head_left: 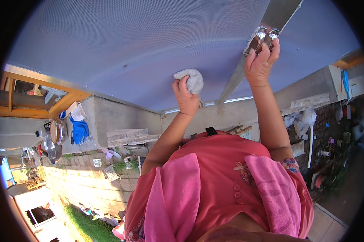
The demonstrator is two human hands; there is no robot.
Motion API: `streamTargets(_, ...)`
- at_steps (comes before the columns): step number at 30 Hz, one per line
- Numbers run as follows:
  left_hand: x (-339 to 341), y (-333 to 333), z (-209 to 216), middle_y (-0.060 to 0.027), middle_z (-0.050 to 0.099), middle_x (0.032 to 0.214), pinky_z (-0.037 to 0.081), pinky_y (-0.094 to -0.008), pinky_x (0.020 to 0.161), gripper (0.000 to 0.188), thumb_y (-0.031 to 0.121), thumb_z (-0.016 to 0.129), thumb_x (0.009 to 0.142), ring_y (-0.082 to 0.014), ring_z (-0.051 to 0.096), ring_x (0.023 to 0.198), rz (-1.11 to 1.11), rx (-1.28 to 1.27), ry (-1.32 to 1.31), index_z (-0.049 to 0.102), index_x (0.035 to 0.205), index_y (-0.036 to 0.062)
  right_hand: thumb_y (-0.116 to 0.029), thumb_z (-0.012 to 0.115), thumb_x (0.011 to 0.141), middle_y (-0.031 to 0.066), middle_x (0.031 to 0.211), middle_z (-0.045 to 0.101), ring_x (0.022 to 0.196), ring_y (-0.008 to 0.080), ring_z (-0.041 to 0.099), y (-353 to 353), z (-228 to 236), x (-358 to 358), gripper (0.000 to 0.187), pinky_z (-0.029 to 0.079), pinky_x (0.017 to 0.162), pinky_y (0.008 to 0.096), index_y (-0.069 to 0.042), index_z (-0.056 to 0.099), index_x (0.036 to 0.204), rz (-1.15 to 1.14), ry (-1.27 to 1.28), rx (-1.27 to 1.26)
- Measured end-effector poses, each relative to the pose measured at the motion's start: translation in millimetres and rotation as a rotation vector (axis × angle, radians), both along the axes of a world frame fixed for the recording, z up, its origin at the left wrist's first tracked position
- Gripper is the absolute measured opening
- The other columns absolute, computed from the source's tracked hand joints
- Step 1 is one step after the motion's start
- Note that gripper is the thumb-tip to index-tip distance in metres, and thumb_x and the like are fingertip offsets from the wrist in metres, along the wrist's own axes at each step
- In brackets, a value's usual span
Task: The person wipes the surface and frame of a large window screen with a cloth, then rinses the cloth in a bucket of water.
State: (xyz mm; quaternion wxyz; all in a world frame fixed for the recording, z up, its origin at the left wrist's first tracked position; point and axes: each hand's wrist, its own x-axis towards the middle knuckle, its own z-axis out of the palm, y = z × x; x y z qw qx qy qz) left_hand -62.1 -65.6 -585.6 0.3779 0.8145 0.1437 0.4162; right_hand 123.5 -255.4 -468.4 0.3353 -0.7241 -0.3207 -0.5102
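Note:
A bunched grey cloth [195,82] is gripped in my left hand [186,99], with its fingers curled round the near side. It rests against a wide blue-grey mesh panel [141,44]. My right hand [261,66] reaches higher, to a metal strip [276,14] that divides the panel. Its fingers are bent round the lower part of a pair of shiny chrome handles [261,36] on that strip. Both arms are stretched out, and a pink towel [174,197] hangs over my shoulders on top of a red shirt.
On the left are an orange-brown window frame [69,105] and a blue cloth [80,130] hanging by a grey wall [117,119]. Stone slabs [129,136] lie along the wall's foot. Brick paving [85,177] holds scattered items. Plastic bags [305,121] and a white pipe [310,147] are on the right.

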Motion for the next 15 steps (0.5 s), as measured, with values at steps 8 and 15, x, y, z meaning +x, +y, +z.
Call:
streamTargets(8, 42.8, -36.4, 73.3, -0.0186, 0.047, 0.125, 0.044, -0.0466, 0.093, 0.065, -0.002, 0.070, 0.069, -0.0386, 0.050, 0.109, -0.051, 0.391, -0.143, 0.060, 0.133, 0.0124, -0.010, 0.066, 0.085, 0.0295, 0.154, 0.023, 0.120, 0.0441, 0.042, -1.7, 1.2, -2.5, 0.048, 0.038, 0.102, 0.0499, -0.001, 0.051, 0.129, -0.026, -0.023, -0.021)
streamTargets(15, 36.5, -45.3, 12.8, -0.0180, 0.046, 0.130, 0.043, -0.0495, 0.101, 0.074, -0.005, 0.065, 0.067, -0.0420, 0.047, 0.118, -0.213, 0.327, 0.409, 0.059, 0.138, 0.0152, -0.007, 0.068, 0.083, 0.0294, 0.153, 0.026, 0.117, 0.0428, 0.044, -1.4, 3.6, -3.5, 0.049, 0.040, 0.102, 0.0494, -0.001, 0.051, 0.128, 0.011, -0.015, -0.004)
